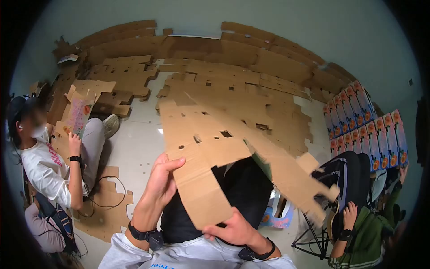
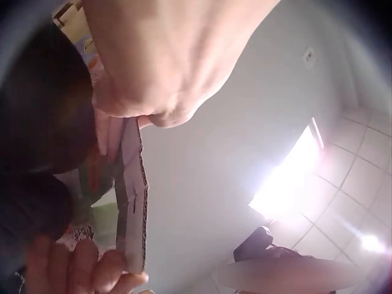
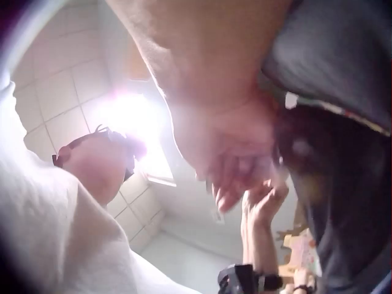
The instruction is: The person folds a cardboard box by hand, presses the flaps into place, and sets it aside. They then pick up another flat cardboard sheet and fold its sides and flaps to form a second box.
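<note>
A large flat cardboard sheet [image 1: 197,193] with punched holes and a notched edge is held over the lap, plain brown side up. My left hand [image 1: 165,177] grips its left edge, thumb on top. At the near lower corner my right hand [image 1: 230,226] pinches the sheet, its thumb lying on top. A long torn-edged part of the sheet reaches out to the right. In the left wrist view, the cardboard's edge [image 2: 142,202] is seen from the side, with green print underneath. Much of the right hand [image 3: 236,153] is blurred in the right wrist view.
Flattened cardboard [image 1: 233,98] covers the floor ahead, up to the wall. A seated person [image 1: 49,157] on the left handles printed cardboard. Rows of printed boxes [image 1: 367,139] stand at right, beside another person's green sleeve [image 1: 371,233]. A black tripod [image 1: 316,242] stands close by.
</note>
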Demonstrator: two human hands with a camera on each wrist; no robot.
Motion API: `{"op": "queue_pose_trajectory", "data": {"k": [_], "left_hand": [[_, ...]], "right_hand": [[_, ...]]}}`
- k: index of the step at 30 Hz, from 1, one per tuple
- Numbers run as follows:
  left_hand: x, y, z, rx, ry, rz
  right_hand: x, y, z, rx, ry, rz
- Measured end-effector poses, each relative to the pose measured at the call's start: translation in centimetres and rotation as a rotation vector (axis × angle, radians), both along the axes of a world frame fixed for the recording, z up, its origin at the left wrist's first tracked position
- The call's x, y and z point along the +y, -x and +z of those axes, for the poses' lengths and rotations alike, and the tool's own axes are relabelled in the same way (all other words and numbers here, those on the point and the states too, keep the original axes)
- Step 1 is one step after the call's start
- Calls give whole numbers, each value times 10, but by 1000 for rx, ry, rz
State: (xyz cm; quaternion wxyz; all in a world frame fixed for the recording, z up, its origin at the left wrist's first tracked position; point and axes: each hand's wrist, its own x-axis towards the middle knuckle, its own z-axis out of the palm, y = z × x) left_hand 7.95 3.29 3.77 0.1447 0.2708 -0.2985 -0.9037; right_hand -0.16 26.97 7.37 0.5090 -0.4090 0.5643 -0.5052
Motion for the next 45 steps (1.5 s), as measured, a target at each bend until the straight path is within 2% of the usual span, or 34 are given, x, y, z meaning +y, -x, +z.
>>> {"op": "queue_pose_trajectory", "data": {"k": [3,4,6,8,10,12,14,17,18,21,24,26,29,30,33,34,38,42,45], "left_hand": [[6,-18,5,-25,124,24],[2,-27,7,-37,170,43],[-17,-56,2,-61,233,64],[-41,-89,2,-76,291,36],[-57,-113,8,-56,329,-29],[-79,-122,7,-98,438,-125],[-91,-119,3,-156,610,-211],[-86,-100,1,-262,806,-192],[-85,-97,6,-280,884,-201],[-73,-90,39,-541,1166,-229],[-63,-86,46,-591,1652,-156],[-46,-86,45,-675,1895,-148],[-19,-96,20,-693,2265,-457],[-11,-99,14,-572,2156,-527],[3,-102,-23,-162,2007,-451],[6,-102,-28,-102,2096,-410],[4,-102,-29,-20,2160,-394],[8,-80,-16,-9,2134,-392],[16,-69,4,-52,2151,-372]], "right_hand": [[33,24,-1,47,16,203],[55,34,-2,-165,-193,168],[120,41,-34,-84,-401,-3],[174,65,-44,33,-489,-258],[218,103,-48,217,-451,-485],[244,130,-45,395,-381,-601],[228,120,-18,496,-464,-588],[135,54,72,544,-816,-441],[128,43,76,713,-701,-422],[109,29,60,945,-278,-443],[102,40,40,1344,-233,-210],[117,44,16,1399,-201,-254],[125,38,9,1363,-183,-287],[126,36,8,1336,-182,-295],[141,33,-16,1410,-209,-290],[144,35,-25,1428,-174,-314],[147,41,-46,1565,-122,-352],[136,43,-42,1687,-104,-355],[119,34,-16,1589,-196,-414]]}}
